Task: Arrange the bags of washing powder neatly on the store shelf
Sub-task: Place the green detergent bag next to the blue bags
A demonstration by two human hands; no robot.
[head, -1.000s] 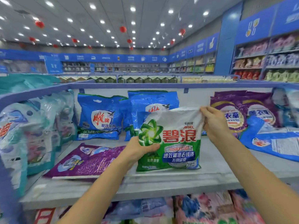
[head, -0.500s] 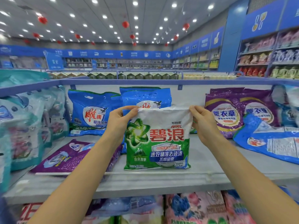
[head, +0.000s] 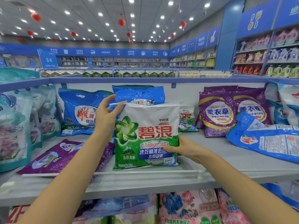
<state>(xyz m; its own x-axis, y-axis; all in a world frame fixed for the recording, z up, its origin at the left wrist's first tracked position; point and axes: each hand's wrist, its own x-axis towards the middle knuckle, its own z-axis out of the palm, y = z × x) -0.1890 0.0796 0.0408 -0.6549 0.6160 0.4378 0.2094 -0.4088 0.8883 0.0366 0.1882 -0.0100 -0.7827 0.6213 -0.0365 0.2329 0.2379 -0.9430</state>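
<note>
A green and white washing powder bag (head: 145, 126) stands upright on the grey shelf (head: 226, 160), near the front edge. My left hand (head: 105, 117) holds its top left corner, thumb on the front of the bag. My right hand (head: 186, 147) grips the bag's lower right edge, fingers lying across the front. A second bag of the same kind (head: 186, 118) stands behind it to the right, partly hidden.
Two blue bags (head: 80, 110) stand at the back left, purple bags (head: 216, 113) at the back right. One purple bag (head: 61, 156) lies flat at left, a blue one (head: 267, 143) at right. Teal bags (head: 14, 126) fill the left end. Pink bags (head: 186, 207) sit below.
My right hand let go of the bag's top right corner and dropped to its lower right edge. The left hand went from the lower left side to the top left corner.
</note>
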